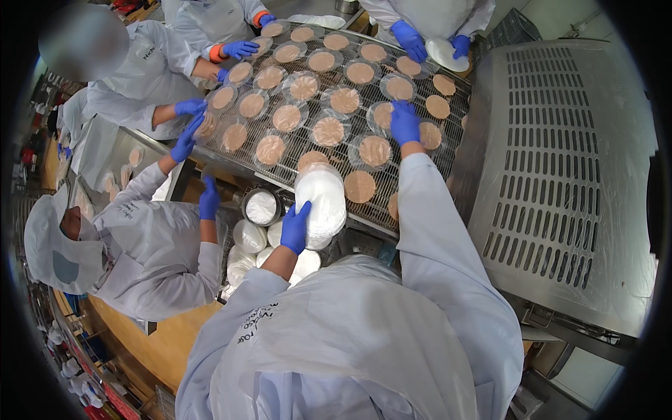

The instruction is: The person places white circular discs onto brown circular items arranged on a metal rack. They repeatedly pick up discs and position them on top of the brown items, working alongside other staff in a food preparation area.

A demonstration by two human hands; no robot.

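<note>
The left hand grips a thick stack of white discs over the belt's near edge. The right hand reaches far over the wire belt, fingers down at a filmed patty; the fingertips are hidden, so I cannot tell whether they pinch the film or merely press it.

The stack is held one-handed and overhangs a patty, so a loose grip could let discs slide onto the belt. Film this thin could cling to the glove, and a hasty pull might then drag a patty askew or leave a wrinkle. The long reach also risks the right sleeve brushing the bare patties beside it, such as the near one.

The hood stands close on the right and limits room for that arm. Across the belt, a co-worker's hands are beside another white stack. On the left, a co-worker's hand is at the belt's edge, crowding that side. Below it, a round pot and more white stacks fill the space beside the left forearm.
</note>
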